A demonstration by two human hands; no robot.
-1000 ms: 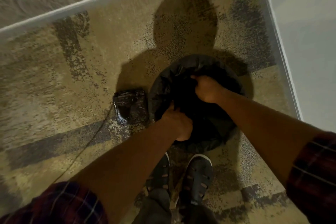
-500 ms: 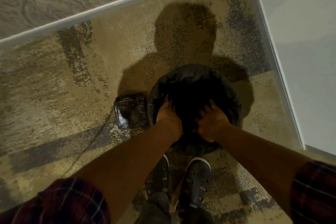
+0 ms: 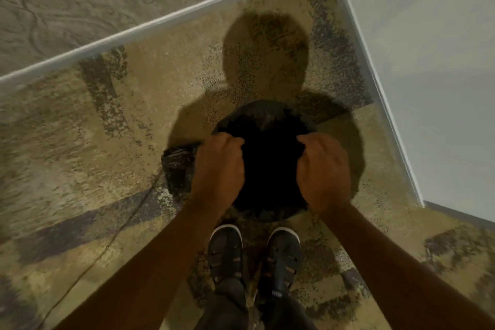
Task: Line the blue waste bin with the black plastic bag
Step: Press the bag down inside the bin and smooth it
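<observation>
Patterned carpet [image 3: 80,142], room corner. Bag [image 3: 267,120] covers bin mouth, just ahead of shoes [image 3: 227,252]; bin itself hidden. Left hand [image 3: 218,166] and right hand [image 3: 324,171] grips both clamped on bag edge, opposite sides.

You have one black plastic bag [image 3: 263,115] open over a single round bin, whose own surface is hidden beneath it; two hands, the left hand [image 3: 218,169] and the right hand [image 3: 324,171], each closed on the bag's edge; and two dark sandals [image 3: 226,252] side by side below. You also have one small dark plastic-wrapped packet [image 3: 178,166] just left of the bag, one thin cord [image 3: 112,238] across one patterned carpet [image 3: 67,147], and two walls [image 3: 428,48] meeting at one corner.
</observation>
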